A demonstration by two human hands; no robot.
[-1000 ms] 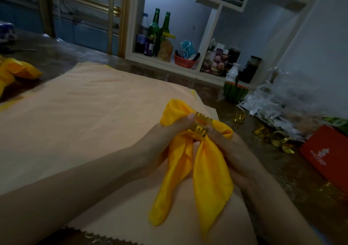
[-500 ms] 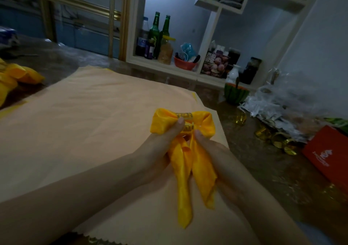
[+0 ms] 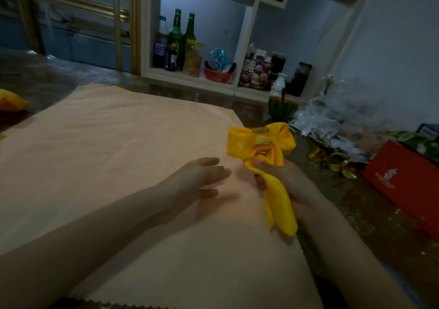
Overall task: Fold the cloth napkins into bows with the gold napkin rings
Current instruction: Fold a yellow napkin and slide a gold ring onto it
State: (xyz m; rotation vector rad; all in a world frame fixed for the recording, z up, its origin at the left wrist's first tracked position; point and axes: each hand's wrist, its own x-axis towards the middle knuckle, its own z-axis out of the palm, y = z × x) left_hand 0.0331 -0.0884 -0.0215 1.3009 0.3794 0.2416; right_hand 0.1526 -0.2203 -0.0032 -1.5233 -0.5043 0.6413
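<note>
A yellow napkin [image 3: 259, 147] is folded into a bow, with a gold ring [image 3: 262, 139] around its middle and two tails hanging toward me. My right hand [image 3: 285, 185] grips it just below the bow, holding it up over the right edge of the peach cloth [image 3: 118, 147]. Beside it on the left, my left hand [image 3: 199, 180] hovers flat above the cloth with fingers spread, touching nothing. Loose gold rings [image 3: 332, 161] lie on the table to the right.
A red box [image 3: 401, 185] sits at the right edge. Crumpled clear plastic [image 3: 332, 118] and a watermelon-patterned bowl [image 3: 282, 109] lie behind the rings. More yellow napkin [image 3: 11, 101] shows at far left. Shelves with bottles [image 3: 180, 40] stand at the back.
My left hand has let go of the bow and drawn back to the left, fingers apart. My right hand has carried the bow up and to the right.
</note>
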